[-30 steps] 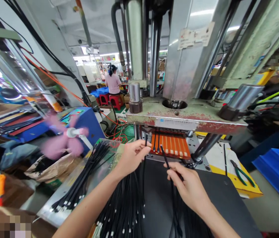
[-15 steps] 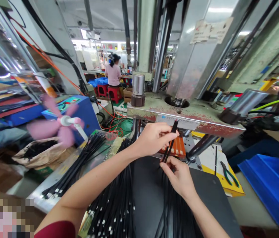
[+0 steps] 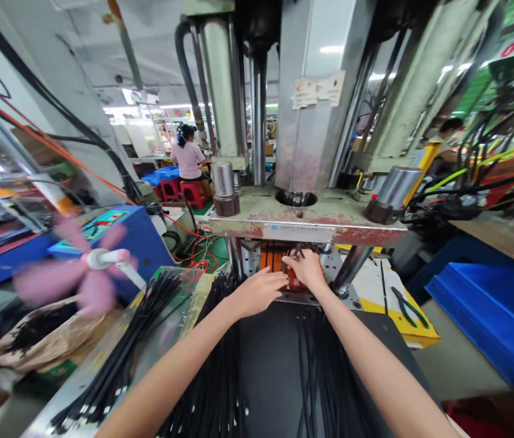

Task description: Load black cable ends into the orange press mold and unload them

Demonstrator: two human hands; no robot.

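My right hand (image 3: 306, 271) is over the orange-brown mould block (image 3: 267, 259) in the press. Its fingers are closed on black strips (image 3: 300, 250), whose dark ends poke out past the fingertips. My left hand (image 3: 259, 293) is just in front of the block, palm down, fingers stretched towards the right hand; I see nothing held in it. Dark strips lie in grooves along the block's left part. Long black strips (image 3: 329, 371) trail over the dark board (image 3: 266, 365) below my right forearm. Another bundle of black strips (image 3: 213, 377), with pale tips, hangs beneath my left forearm.
The press's upper plate (image 3: 243, 226) spans just above my hands, between steel posts. Green-handled pliers (image 3: 409, 307) rest on a yellow-edged surface at right, near a blue bin (image 3: 489, 322). A pink fan (image 3: 97, 261) spins at left. A person (image 3: 187, 152) sits far back.
Both hands, raised before in front of the press with black strips between them, have gone down and forward to the mould block. My left hand has let go of the strips. The view has turned right.
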